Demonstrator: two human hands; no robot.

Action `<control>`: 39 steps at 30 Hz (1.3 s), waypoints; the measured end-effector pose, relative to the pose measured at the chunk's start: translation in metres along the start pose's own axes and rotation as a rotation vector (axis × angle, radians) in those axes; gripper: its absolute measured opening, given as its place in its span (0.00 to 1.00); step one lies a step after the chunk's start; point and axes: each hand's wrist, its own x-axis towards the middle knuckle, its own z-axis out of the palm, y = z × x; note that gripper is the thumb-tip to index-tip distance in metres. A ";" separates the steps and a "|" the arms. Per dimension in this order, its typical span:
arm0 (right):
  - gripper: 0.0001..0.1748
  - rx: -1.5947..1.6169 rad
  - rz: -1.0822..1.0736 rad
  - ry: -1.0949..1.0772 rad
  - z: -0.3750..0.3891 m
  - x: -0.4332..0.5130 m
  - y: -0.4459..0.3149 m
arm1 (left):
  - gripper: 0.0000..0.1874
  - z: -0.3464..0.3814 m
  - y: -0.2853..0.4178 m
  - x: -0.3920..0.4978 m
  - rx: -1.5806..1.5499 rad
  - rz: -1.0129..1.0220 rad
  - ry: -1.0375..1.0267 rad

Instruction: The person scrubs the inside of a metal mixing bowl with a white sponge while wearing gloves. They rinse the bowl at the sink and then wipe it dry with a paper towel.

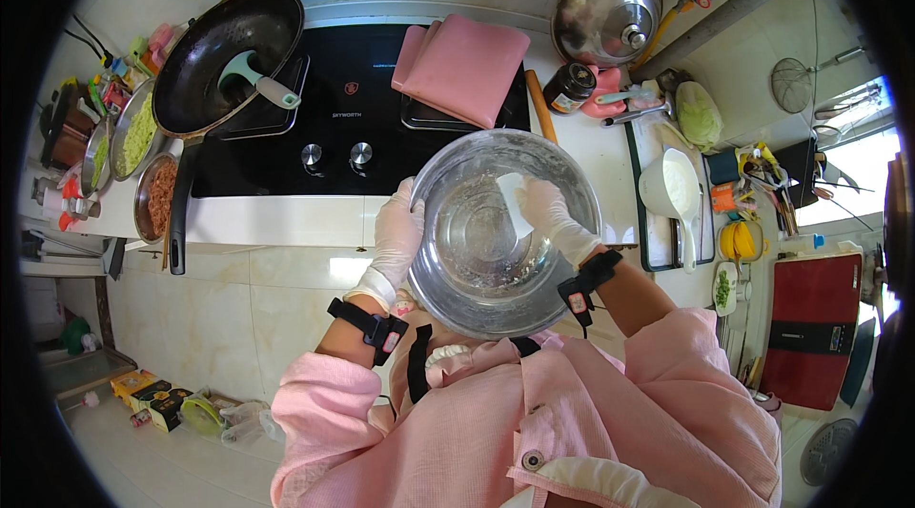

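A large stainless steel bowl point(457, 293) is tilted up in front of my body, its open side facing me. My left hand point(398, 229), in a white glove, grips the bowl's left rim. Inside the bowl, my gloved right hand point(549, 211) holds a white plastic dough scraper point(512, 202) against the inner wall. Bits of flour or dough residue point(525, 271) cling to the lower right of the inside. The bowl's underside is hidden.
Behind the bowl is a black gas hob point(336, 143) with a folded pink silicone mat point(465, 68). A wok point(214, 93) leans on its left side, handle jutting forward. A wooden rolling pin point(540, 106), a jar point(570, 88) and a white saucepan point(668, 183) stand to the right.
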 end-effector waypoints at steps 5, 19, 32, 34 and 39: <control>0.16 0.014 0.071 0.177 -0.017 -0.008 0.021 | 0.25 -0.005 0.009 -0.001 0.121 -0.013 -0.048; 0.11 -0.082 -0.104 0.299 -0.020 0.017 -0.007 | 0.28 -0.012 0.008 0.008 0.315 -0.054 -0.258; 0.12 -0.091 -0.215 0.222 -0.035 0.028 -0.029 | 0.27 -0.013 0.012 0.008 0.375 -0.068 -0.258; 0.12 -0.100 -0.161 0.227 -0.044 0.022 -0.020 | 0.26 -0.013 0.014 0.007 0.382 -0.068 -0.256; 0.10 -0.048 -0.046 0.300 -0.054 0.007 -0.004 | 0.26 -0.012 0.015 0.008 0.365 -0.062 -0.261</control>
